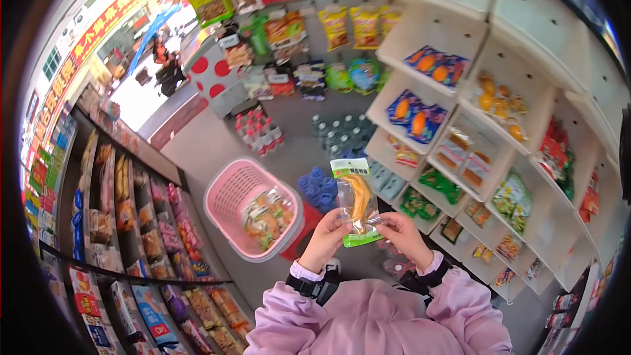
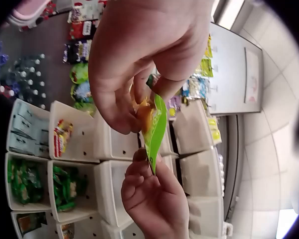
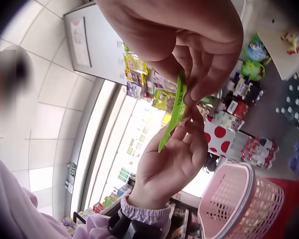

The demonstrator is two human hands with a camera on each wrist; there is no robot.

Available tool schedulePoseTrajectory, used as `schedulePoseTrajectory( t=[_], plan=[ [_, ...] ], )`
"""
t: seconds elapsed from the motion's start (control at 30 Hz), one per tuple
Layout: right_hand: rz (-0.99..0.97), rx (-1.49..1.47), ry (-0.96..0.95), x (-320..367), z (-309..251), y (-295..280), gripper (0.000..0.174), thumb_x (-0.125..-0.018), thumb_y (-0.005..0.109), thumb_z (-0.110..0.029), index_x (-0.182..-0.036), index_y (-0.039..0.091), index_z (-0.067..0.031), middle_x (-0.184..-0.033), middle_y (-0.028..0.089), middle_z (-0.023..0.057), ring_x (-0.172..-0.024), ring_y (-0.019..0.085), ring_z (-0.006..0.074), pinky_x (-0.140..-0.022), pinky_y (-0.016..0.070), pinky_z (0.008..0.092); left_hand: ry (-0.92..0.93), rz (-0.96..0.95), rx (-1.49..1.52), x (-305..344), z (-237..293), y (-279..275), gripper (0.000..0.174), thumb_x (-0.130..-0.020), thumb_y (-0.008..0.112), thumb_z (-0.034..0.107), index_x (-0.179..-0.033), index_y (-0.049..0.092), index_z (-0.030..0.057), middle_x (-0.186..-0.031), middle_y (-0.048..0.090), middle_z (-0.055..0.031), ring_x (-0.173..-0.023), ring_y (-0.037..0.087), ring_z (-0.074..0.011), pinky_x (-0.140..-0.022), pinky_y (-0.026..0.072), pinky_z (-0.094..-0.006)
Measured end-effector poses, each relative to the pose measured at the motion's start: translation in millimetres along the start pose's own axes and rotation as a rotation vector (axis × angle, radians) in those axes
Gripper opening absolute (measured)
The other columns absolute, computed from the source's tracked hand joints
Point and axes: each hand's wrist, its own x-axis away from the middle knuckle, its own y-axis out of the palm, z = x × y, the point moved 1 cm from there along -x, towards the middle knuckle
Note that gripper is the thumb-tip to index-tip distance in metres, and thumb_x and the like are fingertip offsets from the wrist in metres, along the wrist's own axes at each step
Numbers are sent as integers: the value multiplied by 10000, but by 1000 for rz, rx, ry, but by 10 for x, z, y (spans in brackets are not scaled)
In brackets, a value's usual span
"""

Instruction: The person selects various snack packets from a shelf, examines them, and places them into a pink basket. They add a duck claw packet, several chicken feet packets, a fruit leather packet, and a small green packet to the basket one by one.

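Note:
A clear snack packet (image 1: pixel 358 198) with green ends and a curved yellow-brown piece of food inside is held up in front of the chest. My left hand (image 1: pixel 324 238) pinches its lower left edge between thumb and fingers. On the opposite edge, my right hand (image 1: pixel 406 240) pinches it the same way. Seen edge-on, the packet's green strip (image 2: pixel 157 132) stands between both hands in the left wrist view. In the right wrist view the green edge (image 3: pixel 175 114) runs slanted, with fingertips of both hands right at it.
Left of the hands, a pink basket (image 1: pixel 220 187) holds several packaged snacks on a red base. White bins (image 1: pixel 420 33) of packets rise at the right; dark shelves (image 1: pixel 69 250) of snacks line the left. Blue bottles (image 1: pixel 319 187) and red-capped bottles (image 1: pixel 259 133) stand on the floor ahead.

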Motion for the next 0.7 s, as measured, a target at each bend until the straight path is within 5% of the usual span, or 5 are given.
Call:
schedulePoseTrajectory(
  t=[0.23,0.43,0.63,0.7],
  plan=[
    [-200,36,212,-1032,770,1138,200,-820,526,-76,-1005,521,1,-872,582,28,-722,540,66,-565,445,199,-80,309,130,444,250,-1529,361,-843,482,49,-1183,361,29,-996,545,-108,-929,549,-172,-790,471,-293],
    [-268,59,373,-1649,1375,1895,260,-809,525,-88,-1033,502,41,-837,568,67,-671,556,101,-562,474,228,-169,491,324,688,437,-2392,335,-836,481,48,-1154,377,32,-1098,485,-116,-974,530,-242,-839,451,-398],
    [-203,-334,655,-1911,1666,2110,377,-808,514,-72,-1155,407,29,-1006,520,87,-836,554,152,-719,471,263,-188,544,384,497,133,-3192,334,-813,452,-23,-1137,377,2,-1080,497,-108,-955,538,-251,-789,486,-369],
    [-204,-179,600,-1860,1769,2066,413,-805,518,-86,-1186,386,8,-1047,508,97,-863,548,156,-734,466,272,-252,670,344,337,-85,-3440,355,-805,457,-37,-1145,370,16,-1067,498,-120,-949,537,-257,-790,477,-399]
  ],
)
